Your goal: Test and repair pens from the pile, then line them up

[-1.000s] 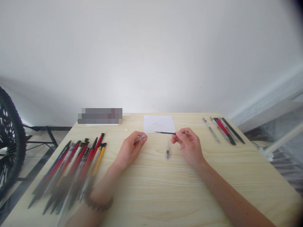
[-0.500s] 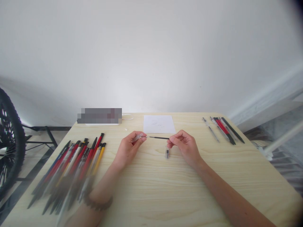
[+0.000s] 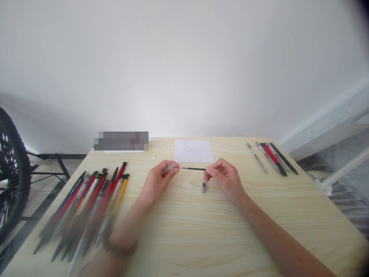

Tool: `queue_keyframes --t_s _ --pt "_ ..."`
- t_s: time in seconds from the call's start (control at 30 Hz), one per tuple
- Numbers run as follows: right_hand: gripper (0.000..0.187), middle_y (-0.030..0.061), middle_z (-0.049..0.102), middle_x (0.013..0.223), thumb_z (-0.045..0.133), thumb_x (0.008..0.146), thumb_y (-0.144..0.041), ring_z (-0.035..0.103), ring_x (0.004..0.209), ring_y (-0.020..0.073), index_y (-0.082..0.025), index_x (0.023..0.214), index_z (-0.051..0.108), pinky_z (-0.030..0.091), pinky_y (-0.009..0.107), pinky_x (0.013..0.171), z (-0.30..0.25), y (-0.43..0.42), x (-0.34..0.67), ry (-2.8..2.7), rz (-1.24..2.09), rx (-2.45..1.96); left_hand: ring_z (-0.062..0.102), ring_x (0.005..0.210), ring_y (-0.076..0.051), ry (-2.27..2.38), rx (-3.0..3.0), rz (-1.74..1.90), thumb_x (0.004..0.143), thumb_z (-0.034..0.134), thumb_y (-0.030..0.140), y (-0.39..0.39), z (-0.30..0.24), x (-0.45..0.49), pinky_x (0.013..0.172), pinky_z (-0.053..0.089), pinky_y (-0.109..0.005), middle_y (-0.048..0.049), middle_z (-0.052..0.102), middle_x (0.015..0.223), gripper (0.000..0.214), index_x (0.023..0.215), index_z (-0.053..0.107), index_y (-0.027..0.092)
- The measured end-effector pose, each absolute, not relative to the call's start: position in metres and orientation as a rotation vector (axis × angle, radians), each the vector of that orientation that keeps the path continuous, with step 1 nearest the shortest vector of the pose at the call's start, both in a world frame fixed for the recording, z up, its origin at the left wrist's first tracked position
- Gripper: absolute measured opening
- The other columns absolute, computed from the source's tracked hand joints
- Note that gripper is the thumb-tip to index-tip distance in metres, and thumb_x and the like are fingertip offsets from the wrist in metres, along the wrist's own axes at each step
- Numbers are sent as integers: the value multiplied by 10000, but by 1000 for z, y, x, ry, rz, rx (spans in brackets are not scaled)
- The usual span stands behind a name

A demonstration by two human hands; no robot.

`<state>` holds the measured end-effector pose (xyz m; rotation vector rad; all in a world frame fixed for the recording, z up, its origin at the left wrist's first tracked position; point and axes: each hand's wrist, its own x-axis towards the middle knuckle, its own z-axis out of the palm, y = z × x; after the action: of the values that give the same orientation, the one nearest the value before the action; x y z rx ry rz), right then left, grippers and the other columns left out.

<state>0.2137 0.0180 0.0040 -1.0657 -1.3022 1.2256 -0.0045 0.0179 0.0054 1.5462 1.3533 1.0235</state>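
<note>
My left hand (image 3: 158,180) is closed around a clear pen barrel (image 3: 169,168), seen between thumb and fingers. Opposite it, my right hand (image 3: 226,177) pinches the rear end of a dark ink refill (image 3: 194,169), which lies level between the two hands. The refill's thin tip points at the left fingertips; whether it touches the barrel there I cannot tell. Just below my right fingers a small clear pen part (image 3: 203,186) with a dark mark rests on the table.
Many pens in red, black, yellow and clear (image 3: 95,196) lie heaped at the left. Several more pens (image 3: 272,157) are at the right. A white paper (image 3: 193,151) with faint scribbles lies behind my hands. A blurred-out box (image 3: 121,141) stands back left, beside the wall.
My left hand has shifted very slightly to the right and turned the barrel a little. My right hand holds the refill almost still.
</note>
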Motion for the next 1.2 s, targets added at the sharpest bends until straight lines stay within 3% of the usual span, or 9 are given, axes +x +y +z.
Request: queue_keyframes --t_s 0.3,0.43,0.57,0.73,1.2 --pt "186 8 664 662 670 728 -306 633 597 147 -175 715 539 515 293 550 6 18 213 -1349 1340 -1062 571 734 -134 1260 1514 999 761 611 374 15 7 -3 662 433 -221 -21 646 822 230 867 610 169" --pt "165 5 643 704 657 738 -308 589 585 123 -179 828 609 487 272 536 1 19 214 -1492 1306 -1074 538 677 -121 1245 1501 1032 747 633 359 15 8 -4 611 412 -221 -12 622 768 212 838 617 168" --pt "221 32 662 810 586 800 -302 594 700 148 -208 988 657 481 288 607 -1 17 213 -1771 1029 -1090 497 629 -112 1226 1506 1053 735 654 346 14 11 -5 568 381 -227 -3 592 709 188 807 629 174" --pt "163 35 662 801 572 819 -239 565 793 172 -237 923 698 455 350 760 4 17 213 -2044 559 -994 520 709 -139 1087 1582 1130 718 683 280 13 16 -4 570 372 -241 -36 608 782 115 751 651 174" --pt "160 38 600 838 581 813 -256 577 684 131 -230 927 690 477 261 542 -2 16 211 -1937 755 -1009 507 697 -118 1031 1566 1075 686 723 258 11 13 -2 529 337 -222 -38 605 857 210 893 706 228"
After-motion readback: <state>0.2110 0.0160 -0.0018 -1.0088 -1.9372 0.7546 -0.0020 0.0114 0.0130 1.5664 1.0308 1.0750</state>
